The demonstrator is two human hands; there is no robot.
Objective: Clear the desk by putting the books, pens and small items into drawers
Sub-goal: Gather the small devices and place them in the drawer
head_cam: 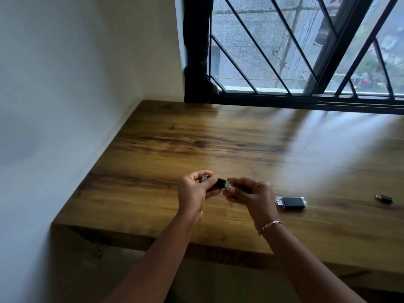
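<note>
Above the bench (pixel 153 138), left hand (pixel 193 191) and right hand (pixel 251 194) each pinch an end of a small black gadget (pixel 219 183) in curled fingers (pixel 211 180); its halves probably need pressing together squarely. Rightward lie a black case (pixel 292 202) and small plug (pixel 384 198).

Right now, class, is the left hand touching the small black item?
Touching. The head view shows the left hand pinching one end of the small black item.

— What stands by the white wall (pixel 65 84)?
— A wooden desk (pixel 196 138), set into the corner. Behind it is a window (pixel 273 51) with black diagonal bars (pixel 253 41).
— And the light?
— Grey daylight from outside; it shines pale on the wood.
</note>
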